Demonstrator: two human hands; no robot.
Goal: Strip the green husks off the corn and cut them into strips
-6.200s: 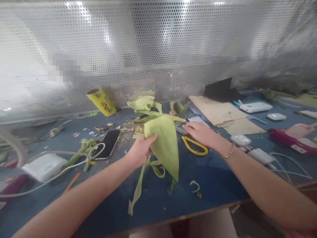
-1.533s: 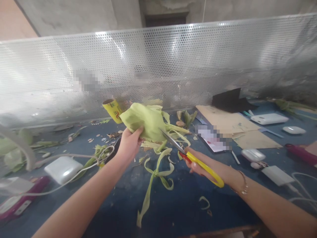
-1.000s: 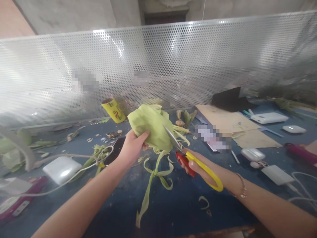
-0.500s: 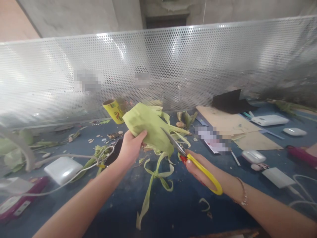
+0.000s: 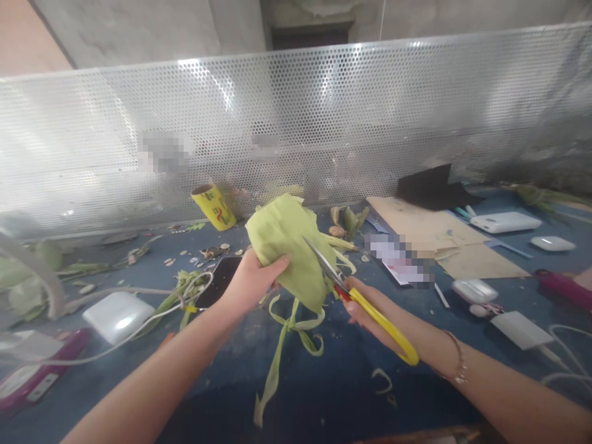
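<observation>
My left hand [image 5: 254, 277] is closed on a broad pale green sheet [image 5: 289, 237], gripped at its left edge with the thumb on top. I cannot tell whether it is leaf or paper. Scissors [image 5: 383, 322] with yellow and red handles are held in my right hand [image 5: 367, 305]. Their blades point up and left, with one blade lying across the front of the sheet. Just below hangs or lies a bow-like bunch of curled pale green strips [image 5: 290, 324]. More narrow strips show behind the sheet's right side.
A perforated metal screen [image 5: 305, 111] runs along the table's back. A yellow cardboard tube [image 5: 215, 206] leans there. On the left are a dark phone [image 5: 222, 280], a white case [image 5: 119, 316] and cables; brown cardboard [image 5: 483, 262] and a white charger [image 5: 522, 330] lie to the right.
My left hand and the green sheet have shifted slightly right, and the sheet has turned a little. The scissors have barely moved. More of the dark phone shows behind my left wrist.
</observation>
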